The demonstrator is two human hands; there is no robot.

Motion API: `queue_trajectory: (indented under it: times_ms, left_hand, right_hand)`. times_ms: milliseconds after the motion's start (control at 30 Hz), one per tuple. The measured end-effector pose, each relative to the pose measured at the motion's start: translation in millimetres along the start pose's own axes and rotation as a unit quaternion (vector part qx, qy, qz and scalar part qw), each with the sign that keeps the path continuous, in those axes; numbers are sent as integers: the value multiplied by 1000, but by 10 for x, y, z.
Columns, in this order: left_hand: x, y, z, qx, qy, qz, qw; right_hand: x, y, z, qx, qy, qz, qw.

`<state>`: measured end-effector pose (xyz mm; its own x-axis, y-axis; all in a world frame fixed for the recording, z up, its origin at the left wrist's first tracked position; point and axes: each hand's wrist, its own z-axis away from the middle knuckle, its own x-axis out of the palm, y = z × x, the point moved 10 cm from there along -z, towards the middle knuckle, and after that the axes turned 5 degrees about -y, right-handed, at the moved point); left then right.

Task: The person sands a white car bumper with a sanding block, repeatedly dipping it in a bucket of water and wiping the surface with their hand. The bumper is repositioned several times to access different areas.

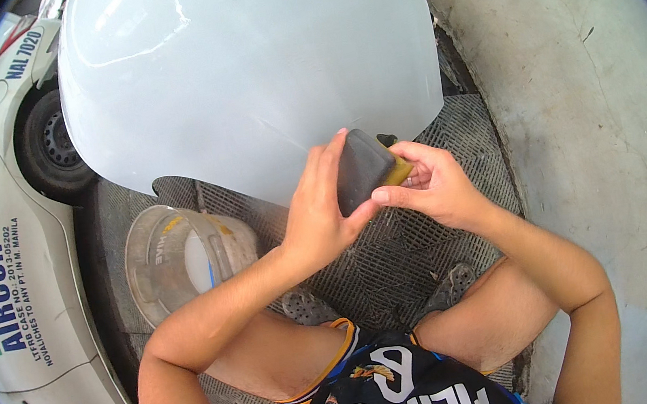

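Note:
Between my two hands, just off the near edge of the white car hood (259, 88), is a sanding block (362, 166) with a dark grey face and a yellowish side. My left hand (317, 203) grips its left side, thumb along the bottom and fingers reaching up to its upper edge. On the other side, my right hand (440, 187) closes on the yellowish part, its thumb at the block's lower corner. A small dark piece shows above the right fingertips; I cannot make out what it is. The hood's smooth face is turned toward me.
A clear plastic bucket (159, 305) with whitish liquid stands left of my left forearm. A white car (17, 201) is parked along the left. Grey ribbed matting (456, 217) covers the floor under my feet, and a pale concrete surface (578, 87) rises along the right.

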<state>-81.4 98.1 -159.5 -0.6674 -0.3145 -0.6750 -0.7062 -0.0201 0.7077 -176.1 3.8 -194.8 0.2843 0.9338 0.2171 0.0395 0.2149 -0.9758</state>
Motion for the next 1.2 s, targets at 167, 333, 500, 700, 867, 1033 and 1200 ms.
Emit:
queue_trajectory:
  times_ms: [167, 333, 500, 700, 867, 1033, 1200]
  left_hand:
    - [66, -78, -11, -58, -36, 44, 997]
    - [22, -184, -118, -37, -88, 405, 909]
    - [132, -295, -99, -81, -211, 464, 857]
    - [-9, -514, -100, -152, -105, 403, 897]
    - [-119, -470, -150, -122, -41, 312, 941]
    - [-151, -110, -107, 15, 19, 130, 991]
    - [224, 126, 9, 38, -49, -161, 985]
  right_hand:
    - [-28, -41, 10, -28, 57, -29, 998]
    - [-43, -62, -7, 16, 7, 98, 995]
    - [64, -220, 8, -38, -90, 193, 976]
    - [-233, -148, -17, 21, 22, 69, 997]
    - [-256, -65, -46, 36, 50, -13, 998]
    - [-232, 97, -51, 52, 107, -77, 990]
    - [-162, 338, -4, 79, 181, -174, 965]
